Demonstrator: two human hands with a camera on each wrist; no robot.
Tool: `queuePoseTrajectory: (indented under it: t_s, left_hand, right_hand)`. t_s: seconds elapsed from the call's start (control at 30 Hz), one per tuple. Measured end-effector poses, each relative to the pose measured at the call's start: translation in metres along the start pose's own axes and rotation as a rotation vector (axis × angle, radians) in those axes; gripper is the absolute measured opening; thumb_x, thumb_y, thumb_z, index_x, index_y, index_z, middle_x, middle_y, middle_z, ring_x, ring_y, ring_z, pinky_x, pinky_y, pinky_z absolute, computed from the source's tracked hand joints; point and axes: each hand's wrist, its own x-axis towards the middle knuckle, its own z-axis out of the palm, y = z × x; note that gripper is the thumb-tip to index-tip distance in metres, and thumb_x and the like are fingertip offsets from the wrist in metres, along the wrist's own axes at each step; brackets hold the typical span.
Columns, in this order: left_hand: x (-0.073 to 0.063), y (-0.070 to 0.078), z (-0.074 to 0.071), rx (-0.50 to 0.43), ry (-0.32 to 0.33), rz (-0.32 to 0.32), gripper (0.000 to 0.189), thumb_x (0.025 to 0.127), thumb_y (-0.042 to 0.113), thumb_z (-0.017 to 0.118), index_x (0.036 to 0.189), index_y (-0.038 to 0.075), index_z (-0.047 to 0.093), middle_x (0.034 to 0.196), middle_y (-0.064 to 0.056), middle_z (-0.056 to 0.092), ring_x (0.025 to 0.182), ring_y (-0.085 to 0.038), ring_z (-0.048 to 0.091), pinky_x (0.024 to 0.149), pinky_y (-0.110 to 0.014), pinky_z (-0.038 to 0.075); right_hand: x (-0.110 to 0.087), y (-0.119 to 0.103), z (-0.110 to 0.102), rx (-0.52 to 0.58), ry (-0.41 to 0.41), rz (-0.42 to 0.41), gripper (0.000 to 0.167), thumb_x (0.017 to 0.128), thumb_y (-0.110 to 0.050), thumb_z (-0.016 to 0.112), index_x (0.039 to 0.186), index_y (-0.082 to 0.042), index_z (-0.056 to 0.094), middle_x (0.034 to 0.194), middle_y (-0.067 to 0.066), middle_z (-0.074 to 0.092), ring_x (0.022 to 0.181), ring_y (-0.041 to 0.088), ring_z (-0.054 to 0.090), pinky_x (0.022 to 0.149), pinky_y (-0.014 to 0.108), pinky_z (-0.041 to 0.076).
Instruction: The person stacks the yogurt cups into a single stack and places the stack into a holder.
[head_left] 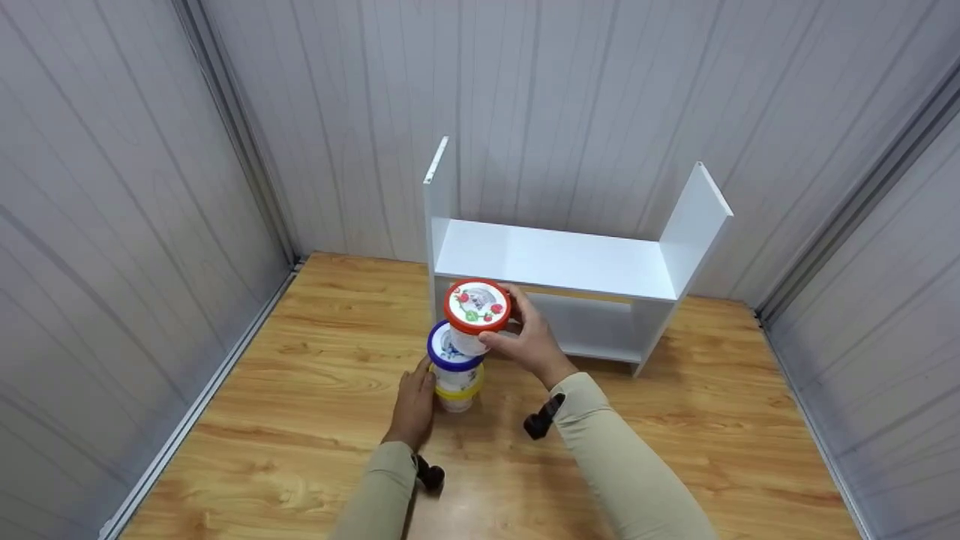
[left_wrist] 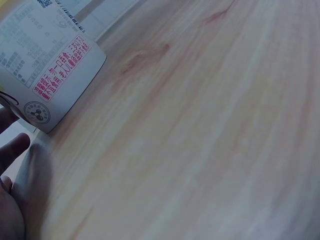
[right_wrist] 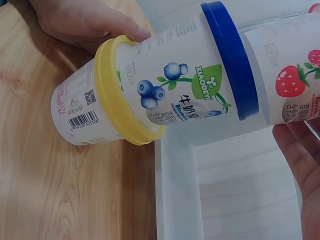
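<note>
A stack of three white paper tubs stands on the wooden floor in front of the shelf. At the bottom is a yellow-lidded tub (right_wrist: 75, 107); above it sits a blue-lidded tub (right_wrist: 175, 80) printed with blueberries. My right hand (head_left: 536, 343) grips the top red-lidded tub (head_left: 478, 306), printed with strawberries, between thumb and fingers. Its base is at the blue lid, slightly off centre. Along the left side of the lower tubs lies my left hand (head_left: 411, 405), fingers extended and touching the stack. In the left wrist view, the labelled tub (left_wrist: 55, 75) shows beside my fingertips.
Behind the stack stands a white two-level shelf (head_left: 555, 259) with upright side panels (head_left: 697, 225). Pale panelled walls (head_left: 562, 97) enclose the wooden surface (head_left: 330, 330) at the back and on both sides.
</note>
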Motion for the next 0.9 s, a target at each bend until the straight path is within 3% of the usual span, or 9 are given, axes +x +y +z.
queuePoseTrajectory:
  t_s: [0.1, 0.33, 0.6, 0.73, 0.9]
  left_hand:
    - [0.001, -0.001, 0.0, -0.007, 0.0, -0.008, 0.056, 0.109, 0.052, 0.027, 0.157, 0.025, 0.038, 0.152, -0.006, 0.05, 0.15, -0.035, 0.025, 0.124, -0.054, 0.003]
    - [0.0, -0.002, 0.001, -0.039, -0.012, -0.094, 0.062, 0.105, 0.063, 0.027, 0.157, 0.031, 0.038, 0.157, -0.008, 0.043, 0.153, -0.041, 0.01, 0.12, -0.067, 0.006]
    - [0.001, 0.0, 0.0, -0.033, -0.009, -0.068, 0.059, 0.106, 0.058, 0.029, 0.157, 0.03, 0.039, 0.154, -0.004, 0.048, 0.152, -0.036, 0.019, 0.124, -0.056, 0.003]
    - [0.0, 0.0, 0.0, -0.029, -0.002, -0.081, 0.059, 0.106, 0.058, 0.029, 0.156, 0.029, 0.04, 0.155, -0.008, 0.046, 0.153, -0.04, 0.014, 0.121, -0.063, 0.005]
    - [0.0, -0.001, 0.0, -0.02, -0.004, -0.047, 0.06, 0.106, 0.061, 0.027, 0.157, 0.031, 0.039, 0.153, -0.005, 0.049, 0.153, -0.036, 0.016, 0.122, -0.06, 0.005]
  right_hand:
    - [0.001, 0.0, 0.002, -0.01, 0.0, 0.003, 0.087, 0.082, -0.04, 0.085, 0.152, -0.019, 0.039, 0.138, 0.002, 0.056, 0.124, 0.02, 0.056, 0.104, 0.045, 0.05]
    - [0.002, 0.001, 0.007, 0.006, -0.005, 0.017, 0.088, 0.081, -0.041, 0.085, 0.153, -0.019, 0.038, 0.138, 0.003, 0.056, 0.125, 0.021, 0.056, 0.104, 0.046, 0.05]
    - [0.003, 0.0, 0.012, 0.016, -0.014, 0.041, 0.091, 0.081, -0.044, 0.085, 0.154, -0.021, 0.036, 0.139, 0.004, 0.055, 0.125, 0.023, 0.057, 0.104, 0.046, 0.05]
    - [0.005, 0.001, 0.014, 0.026, -0.013, 0.039, 0.092, 0.08, -0.045, 0.085, 0.154, -0.022, 0.036, 0.139, 0.003, 0.055, 0.126, 0.023, 0.056, 0.105, 0.046, 0.049]
    - [0.007, 0.003, 0.017, 0.013, -0.023, 0.016, 0.091, 0.082, -0.045, 0.084, 0.155, -0.02, 0.036, 0.14, 0.003, 0.055, 0.126, 0.022, 0.056, 0.103, 0.043, 0.051]
